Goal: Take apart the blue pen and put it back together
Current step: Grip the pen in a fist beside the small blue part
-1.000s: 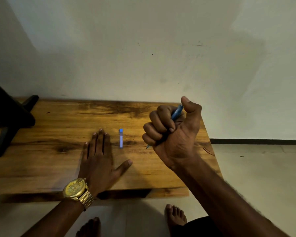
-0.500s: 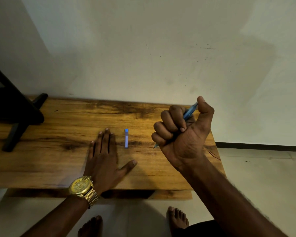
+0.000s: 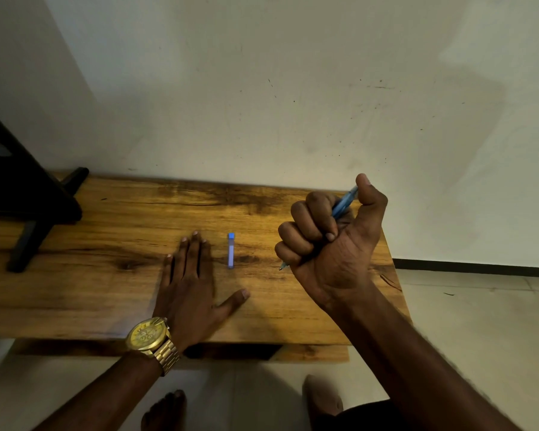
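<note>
Room: pale, scuffed wall (image 3: 262, 88) behind your table (image 3: 106, 290); light tiled floor (image 3: 479, 337) below it, dark skirting along the wall's foot.
Table: low plank of glossy, amber wood with dark grain streaks and knots, butted against the wall.
Pen: slim blue plastic barrel (image 3: 343, 204), tilted; its top end leans toward the wall under your thumb, its fine tip pokes out below your little finger, above the table's right part.
Right hand: your right hand (image 3: 333, 244) is clenched in a fist round the pen, raised over the table; the fist hides most of the barrel.
Cap: small pale-blue tube (image 3: 231, 251) with a darker blue end, lying flat on the table between your two hands, pointing at the wall.
Left hand: your left hand (image 3: 189, 284) lies flat, palm down, fingers straight, just left of the cap and not touching it.
Watch: chunky gold metal watch (image 3: 148, 335) on your left wrist.
Stand: black angular stand (image 3: 28, 206) on the table's far left end.
Feet: your bare feet (image 3: 322, 399) on the floor, at the table's near side.
</note>
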A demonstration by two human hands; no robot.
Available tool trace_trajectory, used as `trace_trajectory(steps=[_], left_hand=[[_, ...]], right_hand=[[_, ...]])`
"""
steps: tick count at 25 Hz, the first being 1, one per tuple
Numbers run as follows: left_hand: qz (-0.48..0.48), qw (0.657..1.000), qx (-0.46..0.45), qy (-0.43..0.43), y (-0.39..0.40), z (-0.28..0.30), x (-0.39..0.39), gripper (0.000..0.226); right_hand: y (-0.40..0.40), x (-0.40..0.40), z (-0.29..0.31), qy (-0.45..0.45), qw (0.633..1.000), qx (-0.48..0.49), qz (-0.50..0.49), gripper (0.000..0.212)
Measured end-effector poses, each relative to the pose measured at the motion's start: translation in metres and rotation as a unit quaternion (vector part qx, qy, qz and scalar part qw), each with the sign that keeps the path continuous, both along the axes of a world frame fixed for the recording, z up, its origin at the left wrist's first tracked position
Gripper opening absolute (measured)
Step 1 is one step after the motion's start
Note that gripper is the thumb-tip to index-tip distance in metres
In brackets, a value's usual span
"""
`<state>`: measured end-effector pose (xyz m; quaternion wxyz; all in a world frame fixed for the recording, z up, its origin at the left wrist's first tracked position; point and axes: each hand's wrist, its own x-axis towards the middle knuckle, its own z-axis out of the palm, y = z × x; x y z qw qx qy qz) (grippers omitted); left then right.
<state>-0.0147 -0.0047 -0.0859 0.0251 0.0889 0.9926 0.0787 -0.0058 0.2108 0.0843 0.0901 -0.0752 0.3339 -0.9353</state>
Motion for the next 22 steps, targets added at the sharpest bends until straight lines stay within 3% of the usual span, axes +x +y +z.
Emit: trace_trajectory(steps=[7,22], left_hand=[[0.0,1.0,0.003,0.007,-0.0003,-0.0013,-0.0002,0.134],[0.002,1.0,-0.006,0.009,-0.0003,-0.0033,-0.001,0.135]], right_hand=[[0.0007,-0.0006,-0.0001,-0.018,1.0,-0.001,0.0,0.074],[0.0015,-0.0021,-0.0019,-0.034,0.999,0.017,-0.025,0.066]])
